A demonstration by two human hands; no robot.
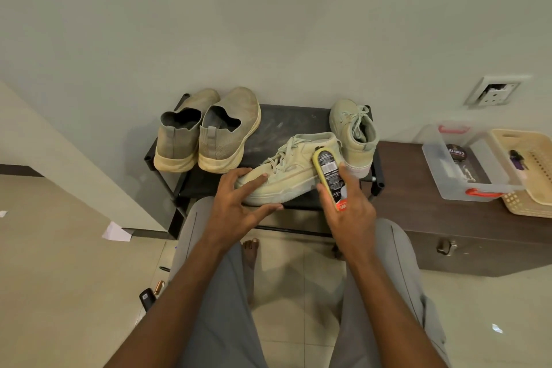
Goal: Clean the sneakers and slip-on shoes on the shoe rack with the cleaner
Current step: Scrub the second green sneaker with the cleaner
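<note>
Sneaker and cleaner meet at the front edge of the shoe rack, the pale lace-up shoe lying on its side with its toe under the left hand, whose fingers are spread and relaxed, just touching it. The right hand grips the slim cleaner applicator, its sponge end against the shoe's heel. That shoe looks light and soft in the upper but firm in the sole, so I'd pin it by the rubber sole or toe while rubbing; its mate and the slip-on shoes stand behind.
</note>
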